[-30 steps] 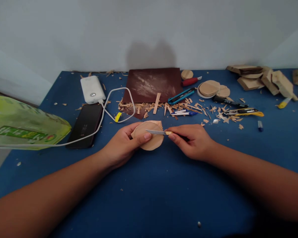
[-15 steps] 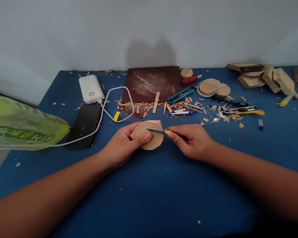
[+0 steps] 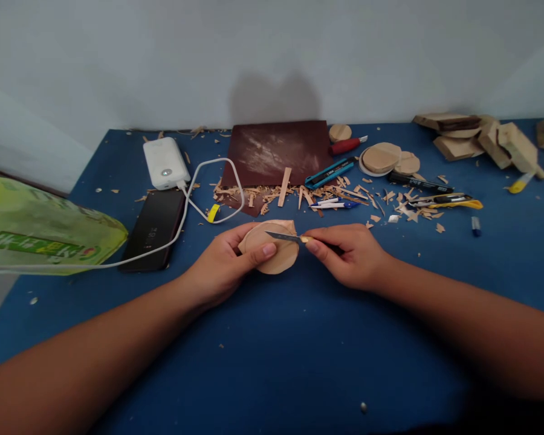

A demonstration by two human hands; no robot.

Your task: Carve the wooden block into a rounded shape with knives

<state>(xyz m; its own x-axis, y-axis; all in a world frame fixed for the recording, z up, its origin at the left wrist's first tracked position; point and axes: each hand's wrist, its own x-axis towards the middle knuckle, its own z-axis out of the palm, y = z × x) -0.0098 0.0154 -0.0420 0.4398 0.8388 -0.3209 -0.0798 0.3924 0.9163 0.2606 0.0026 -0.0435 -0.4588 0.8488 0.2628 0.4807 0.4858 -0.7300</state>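
Observation:
My left hand (image 3: 230, 261) grips a roughly round piece of pale wood (image 3: 278, 257) by its left side, thumb on top. A curved line is marked on the wood, and a corner juts out at its upper right. My right hand (image 3: 348, 254) is closed round a knife (image 3: 283, 236) whose yellowish handle end shows beyond the fingers. The blade points left and lies over the wood's upper face; whether it touches cannot be made out. Behind the hands, wood shavings (image 3: 265, 196) are strewn along a dark red sheet (image 3: 276, 154).
Beyond lie a blue cutter (image 3: 330, 173), a red-handled knife (image 3: 347, 145), a yellow cutter (image 3: 448, 202) and a black marker (image 3: 420, 183). Wood blocks (image 3: 462, 145) are heaped at right. On the left are a power bank (image 3: 165, 162), a phone (image 3: 152, 229) and a green bag (image 3: 49, 226).
The knife blade has tilted and risen slightly with a small shift of my right hand. My left hand and the wood stay in place.

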